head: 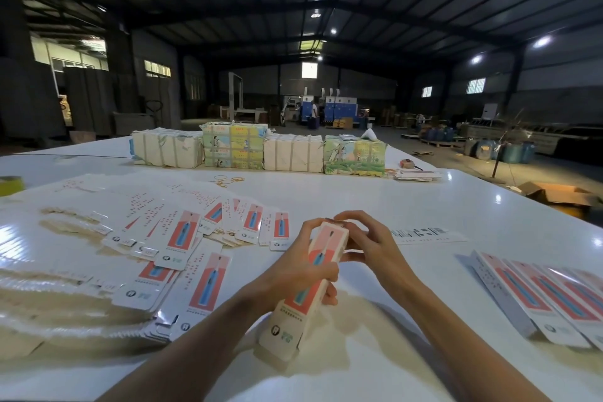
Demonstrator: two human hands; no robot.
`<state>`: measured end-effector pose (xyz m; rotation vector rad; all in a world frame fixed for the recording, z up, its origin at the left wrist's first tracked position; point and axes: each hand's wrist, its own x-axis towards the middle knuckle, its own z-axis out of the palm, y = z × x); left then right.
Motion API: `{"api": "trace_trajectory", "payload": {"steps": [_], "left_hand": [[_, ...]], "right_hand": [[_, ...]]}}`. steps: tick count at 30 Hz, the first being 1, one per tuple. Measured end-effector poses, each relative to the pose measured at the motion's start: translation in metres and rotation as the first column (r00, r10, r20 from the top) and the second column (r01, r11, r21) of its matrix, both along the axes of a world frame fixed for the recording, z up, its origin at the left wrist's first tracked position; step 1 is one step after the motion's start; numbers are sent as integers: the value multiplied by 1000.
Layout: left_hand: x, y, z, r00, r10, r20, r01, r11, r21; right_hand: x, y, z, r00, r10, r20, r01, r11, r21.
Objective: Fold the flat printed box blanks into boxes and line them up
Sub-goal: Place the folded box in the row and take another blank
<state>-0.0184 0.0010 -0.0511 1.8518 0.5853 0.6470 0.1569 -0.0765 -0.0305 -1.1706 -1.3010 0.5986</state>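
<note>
Dim warehouse hall, glossy white bench (pixel 359 196): we close the far end of a box (pixel 288 320)
We judge the risk here to be a creased or mis-tucked flap if the right grip (pixel 368 241) pushes askew, or a buckled wall if the left grip (pixel 303 261) squeezes too hard. The left grip is clamped round the middle of the slim box, held tilted over the bench between the flat blanks (pixel 182 248) on our left and the row of finished boxes (pixel 538 297) on our right; the right grip curls over the far end, fingertips pinching there
</note>
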Motion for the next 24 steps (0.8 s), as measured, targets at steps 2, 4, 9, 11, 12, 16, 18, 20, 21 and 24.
{"api": "trace_trajectory", "payload": {"steps": [2, 4, 9, 11, 12, 16, 18, 20, 21, 24], "left_hand": [[-1, 0, -1, 1000, 5, 5, -5, 1000, -20], [0, -2, -1, 1000, 13, -1, -13, 1000, -4], [1, -5, -3, 1000, -1, -25, 2, 1000, 30], [1, -5, -2, 1000, 7, -24, -6, 999, 48], [1, -5, -2, 1000, 8, -20, -7, 998, 55], [3, -5, 0, 1000, -7, -2, 7, 999, 31], [3, -4, 0, 1000, -6, 3, 6, 1000, 24], [2, -3, 0, 1000, 1, 6, -1, 1000, 13], [2, -2, 0, 1000, 6, 4, -6, 1000, 12], [3, -2, 0, 1000, 18, 1, -18, 1000, 16]], "right_hand": [[-3, -1, 2, 998, 26, -57, -28, 999, -31], [-4, 0, 4, 991, 25, -131, -33, 997, -63], [1, 0, 4, 973, -30, -228, 3, 993, -118], [4, 0, 3, 970, -24, -241, -10, 990, -141], [5, 0, 3, 969, -28, -247, -8, 990, -143], [7, -1, 6, 956, -36, -290, -7, 989, -146], [7, -2, 6, 960, -12, -281, -32, 988, -152], [6, -2, 7, 962, 17, -272, -59, 987, -148], [5, -2, 8, 964, 25, -266, -66, 987, -144], [5, -2, 8, 965, 29, -259, -69, 987, -148]]}}
